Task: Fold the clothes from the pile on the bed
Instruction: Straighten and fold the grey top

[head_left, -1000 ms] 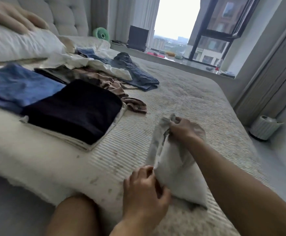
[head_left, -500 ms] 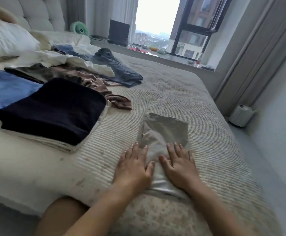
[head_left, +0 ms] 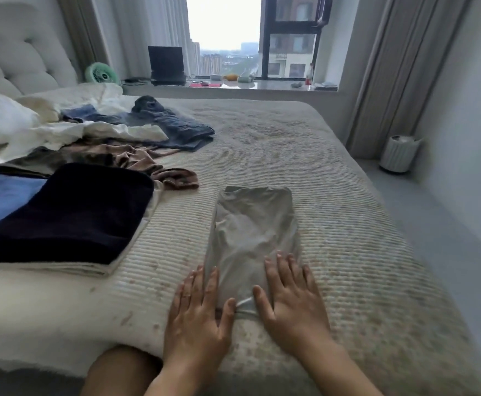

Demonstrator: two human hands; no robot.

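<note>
Left hand (head_left: 198,315) and right hand (head_left: 293,298), fingers spread flat, press the near end of the folded grey garment (head_left: 252,224) at lower centre; uneven pressure could wrinkle or skew its fold.

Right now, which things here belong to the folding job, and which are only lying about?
Job:
grey garment, flat under both hands
left hand
right hand
unfolded pile
folded stack

Lying about:
green fan
laptop
white bin
</note>
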